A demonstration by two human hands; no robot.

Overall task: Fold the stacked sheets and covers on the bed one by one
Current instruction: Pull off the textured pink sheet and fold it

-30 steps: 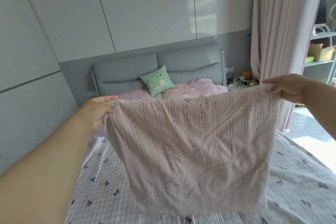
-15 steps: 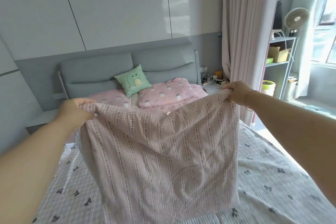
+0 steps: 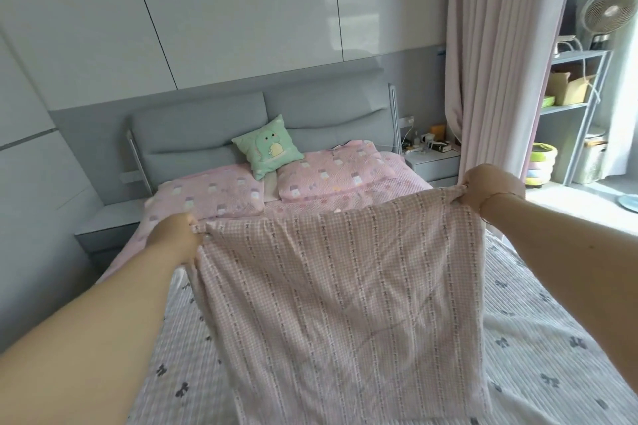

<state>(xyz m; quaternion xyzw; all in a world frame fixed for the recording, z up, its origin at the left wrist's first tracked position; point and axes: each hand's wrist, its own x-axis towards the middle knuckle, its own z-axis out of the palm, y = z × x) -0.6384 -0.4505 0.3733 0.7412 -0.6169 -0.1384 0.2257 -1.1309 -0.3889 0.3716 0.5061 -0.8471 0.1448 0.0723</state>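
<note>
Head view. Pink checked cover (image 3: 345,304) is held out over the bed (image 3: 552,338), spread between both hands and sloping from the raised far edge down toward the near foot of the frame. Left hand (image 3: 176,238) pinches the far-left corner, fingers curled into the cloth; right hand (image 3: 483,188) grips the far-right corner the same way and sits a little higher. The top edge sags slightly between them. Beneath lies a grey-white sheet with bow print (image 3: 538,366), spread on the mattress; pink pillows (image 3: 331,169) and a green cushion (image 3: 267,147) sit at the headboard, well apart from the work.

Judgement — step in hand is laying the cover flat before the first fold. To do it well: level the two corners, pull them apart until the sag goes, then lower the far edge evenly so the creases near the middle flatten out. Whether the near edge already rests on the bed I cannot tell — it runs out of frame. Risk: uneven tension skews the fold line.
</note>
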